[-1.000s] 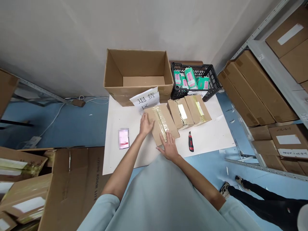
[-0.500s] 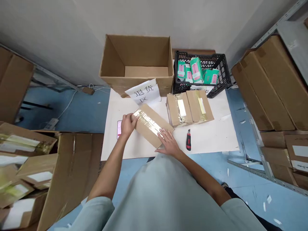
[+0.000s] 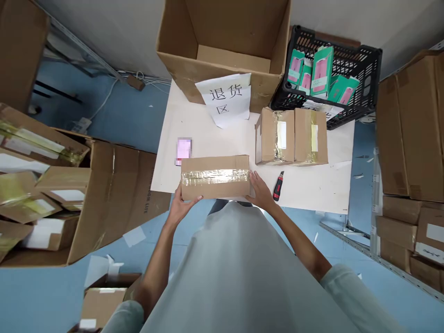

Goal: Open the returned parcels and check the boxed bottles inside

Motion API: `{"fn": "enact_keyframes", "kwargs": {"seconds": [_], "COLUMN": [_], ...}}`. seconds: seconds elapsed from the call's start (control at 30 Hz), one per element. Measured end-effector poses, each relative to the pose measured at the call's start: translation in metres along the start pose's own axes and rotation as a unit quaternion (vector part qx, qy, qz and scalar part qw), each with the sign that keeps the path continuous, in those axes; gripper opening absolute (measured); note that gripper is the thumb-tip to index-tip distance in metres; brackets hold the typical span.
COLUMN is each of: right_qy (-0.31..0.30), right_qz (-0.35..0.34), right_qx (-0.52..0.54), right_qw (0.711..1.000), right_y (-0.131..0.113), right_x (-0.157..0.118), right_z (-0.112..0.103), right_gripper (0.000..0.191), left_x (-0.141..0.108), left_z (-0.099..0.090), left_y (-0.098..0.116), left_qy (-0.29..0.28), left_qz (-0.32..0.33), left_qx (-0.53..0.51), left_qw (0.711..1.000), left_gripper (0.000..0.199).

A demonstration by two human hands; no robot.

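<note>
A long cardboard box (image 3: 215,187), its top seam covered with shiny clear tape, lies lengthwise at the table's front edge. My left hand (image 3: 181,206) grips its left end, thumb along the near side and fingers partly hidden behind the end. At the opposite end my right hand (image 3: 259,190) presses its fingers against the side. Just right of that hand lies a red and black utility knife (image 3: 278,186). Beyond the knife stand two taped cardboard boxes (image 3: 310,138) side by side. A phone (image 3: 183,149) with a blurred screen rests behind the box's left end.
A large open carton (image 3: 222,69) stands at the back of the white table (image 3: 211,132), with a Chinese-lettered paper sign (image 3: 227,99) on its front. Beside it, a black crate (image 3: 367,83) holds several green and pink boxes. A carton of parcels (image 3: 104,194) stands left; stacked cartons (image 3: 409,134) line the right.
The long box has turned from slanted to roughly parallel with the table's front edge and come nearer me. Both hands have shifted to its ends. The camera view has moved too.
</note>
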State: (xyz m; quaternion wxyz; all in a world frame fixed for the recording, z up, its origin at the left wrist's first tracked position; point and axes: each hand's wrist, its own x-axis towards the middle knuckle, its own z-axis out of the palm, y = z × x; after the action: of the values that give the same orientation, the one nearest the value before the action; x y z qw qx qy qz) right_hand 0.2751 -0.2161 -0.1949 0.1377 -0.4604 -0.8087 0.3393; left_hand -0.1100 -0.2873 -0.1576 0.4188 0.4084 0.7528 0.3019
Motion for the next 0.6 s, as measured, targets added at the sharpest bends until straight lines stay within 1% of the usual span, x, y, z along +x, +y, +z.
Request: {"fn": "enact_keyframes", "kwargs": {"seconds": [0.03, 0.1, 0.2, 0.33, 0.4, 0.47, 0.53, 0.6], "right_qy": [0.0, 0.002, 0.007, 0.022, 0.035, 0.05, 0.071, 0.091], "right_qz": [0.012, 0.046, 0.116, 0.19, 0.208, 0.219, 0.224, 0.223], "right_qx": [0.022, 0.071, 0.143, 0.228, 0.261, 0.279, 0.282, 0.277], "right_qw": [1.0, 0.996, 0.983, 0.955, 0.942, 0.934, 0.93, 0.93], "right_y": [0.001, 0.001, -0.001, -0.006, -0.01, -0.013, -0.018, -0.025], "right_x": [-0.002, -0.004, -0.007, -0.006, -0.005, -0.004, -0.002, 0.0], "right_z": [0.003, 0.01, 0.021, 0.033, 0.037, 0.039, 0.039, 0.035], "right_gripper": [0.105, 0.109, 0.112, 0.104, 0.103, 0.102, 0.103, 0.102], "left_x": [-0.004, -0.008, -0.002, 0.015, 0.022, 0.027, 0.03, 0.031], "left_z": [0.001, 0.003, 0.006, 0.012, 0.015, 0.015, 0.013, 0.006], "left_y": [-0.004, -0.012, -0.027, -0.044, -0.046, -0.043, -0.039, -0.034], "left_qy": [-0.023, -0.049, -0.052, -0.05, -0.04, -0.026, -0.02, -0.024], "left_qz": [-0.007, -0.039, -0.075, -0.09, -0.087, -0.082, -0.082, -0.086], "left_qx": [-0.026, -0.067, -0.097, -0.109, -0.097, -0.087, -0.089, -0.099], "left_qw": [0.999, 0.996, 0.991, 0.989, 0.991, 0.992, 0.992, 0.991], "left_gripper": [0.114, 0.114, 0.103, 0.093, 0.087, 0.082, 0.077, 0.075]}}
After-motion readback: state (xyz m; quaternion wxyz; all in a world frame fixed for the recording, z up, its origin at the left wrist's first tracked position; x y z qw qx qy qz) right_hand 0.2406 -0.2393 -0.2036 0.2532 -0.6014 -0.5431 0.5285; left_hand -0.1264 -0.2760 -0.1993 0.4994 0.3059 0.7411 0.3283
